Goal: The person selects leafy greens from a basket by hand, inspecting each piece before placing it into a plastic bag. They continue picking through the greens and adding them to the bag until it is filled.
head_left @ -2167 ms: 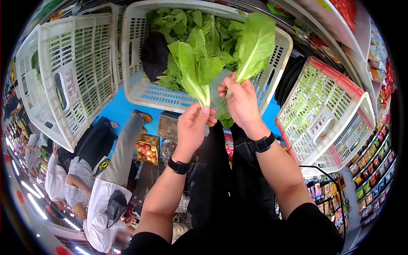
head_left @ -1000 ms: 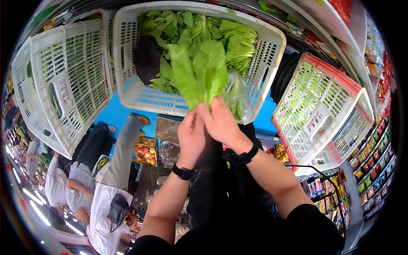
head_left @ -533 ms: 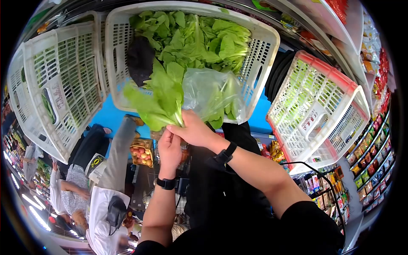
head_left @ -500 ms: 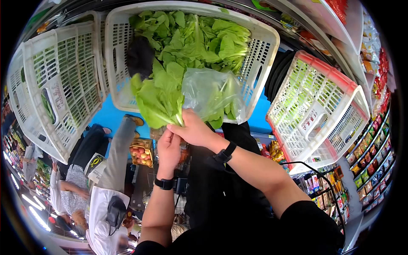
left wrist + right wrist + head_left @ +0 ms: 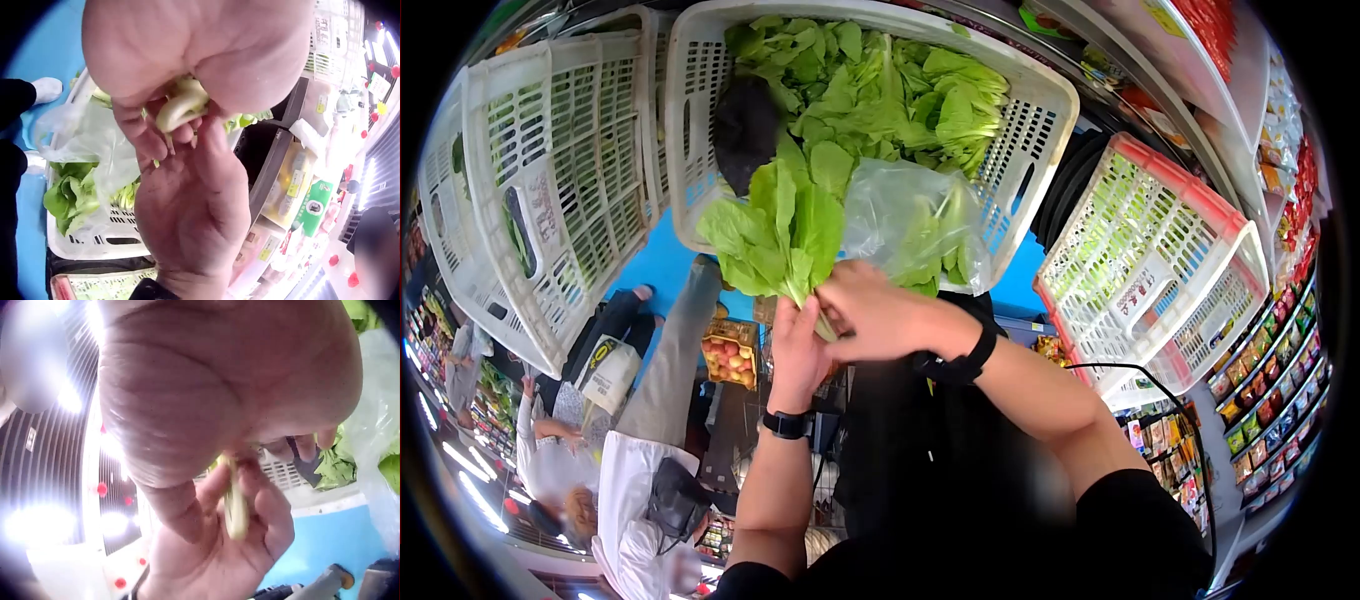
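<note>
A bunch of leafy greens fans upward over the crate's near edge in the head view, stems down. My left hand grips the stems from below, with thumb and fingers about them. Curled round the stem base from the right are the fingers of my right hand. The pale cut stem ends show between both hands in the left wrist view, and one stem sticks out in the right wrist view. Right of the bunch, a clear plastic bag with some greens inside lies on the crate's near side.
The white crate holds a heap of greens and a dark crumpled item. Stacked white crates stand left, a red-rimmed crate right. A box of round fruit and several people are at lower left.
Earlier each hand held greens apart; they came together into one bunch, which moved left. Since half a second ago, the right hand has shifted its fingers at the stem base and its wrist moved right.
</note>
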`<state>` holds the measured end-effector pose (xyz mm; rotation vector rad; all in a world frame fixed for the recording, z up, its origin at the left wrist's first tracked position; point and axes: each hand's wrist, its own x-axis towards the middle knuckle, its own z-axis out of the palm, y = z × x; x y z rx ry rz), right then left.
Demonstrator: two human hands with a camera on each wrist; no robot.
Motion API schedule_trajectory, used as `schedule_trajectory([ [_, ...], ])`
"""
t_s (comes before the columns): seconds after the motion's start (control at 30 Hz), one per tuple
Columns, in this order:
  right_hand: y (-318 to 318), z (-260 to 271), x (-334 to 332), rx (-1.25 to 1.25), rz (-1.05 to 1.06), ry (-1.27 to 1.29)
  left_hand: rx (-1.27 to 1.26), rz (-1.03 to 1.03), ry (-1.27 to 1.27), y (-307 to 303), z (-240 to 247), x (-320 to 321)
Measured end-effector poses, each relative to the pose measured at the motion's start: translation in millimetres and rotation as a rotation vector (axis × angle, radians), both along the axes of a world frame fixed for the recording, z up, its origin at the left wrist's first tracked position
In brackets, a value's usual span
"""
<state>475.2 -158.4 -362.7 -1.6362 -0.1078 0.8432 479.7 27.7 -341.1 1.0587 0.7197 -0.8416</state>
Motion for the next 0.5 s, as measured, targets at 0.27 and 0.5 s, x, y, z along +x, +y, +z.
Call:
schedule_trajectory([
  [0.27, 36.0, -81.6, 48.9, -0.16, -0.206, 0.339, 0.164, 0.233, -0.091, 25.7, -24.5, 4.5],
  [0.5, 67.3, -184.1, 36.7, -0.514, 0.296, 0.39, 0.196, 0.216, -0.041, 23.4, -18.0, -9.1],
])
